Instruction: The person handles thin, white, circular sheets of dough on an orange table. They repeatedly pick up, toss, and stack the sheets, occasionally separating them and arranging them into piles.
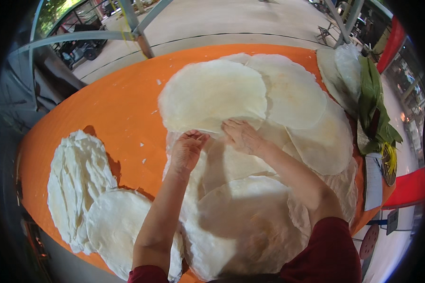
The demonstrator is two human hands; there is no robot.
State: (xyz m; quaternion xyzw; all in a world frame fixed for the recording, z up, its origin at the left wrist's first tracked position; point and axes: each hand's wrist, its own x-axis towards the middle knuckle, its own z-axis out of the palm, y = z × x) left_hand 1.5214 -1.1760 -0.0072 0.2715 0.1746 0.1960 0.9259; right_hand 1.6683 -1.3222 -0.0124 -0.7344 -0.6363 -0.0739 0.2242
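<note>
Thin, round, off-white sheets that look like flatbread wrappers overlap in a broad layer before me. The upper left sheet (212, 93) has its near edge by both hands. My left hand (188, 148) pinches thin pale material at that edge between thumb and fingers. My right hand (242, 136) rests palm down at the same edge, fingertips touching the sheet; whether they grip it is hidden. Another round sheet (292, 92) overlaps at the upper right. Closest to my body lies a thicker-looking round stack (248, 219) with brownish patches, partly in shadow.
An orange cloth (127, 102) covers the table, with small white scraps on it. At left lie a folded pile of sheets (78, 187) and a round stack (117, 223). Green leaves (372, 102), a clear plastic bag (349, 67) and yellow strands (389, 157) line the right edge. Metal posts (136, 28) stand beyond.
</note>
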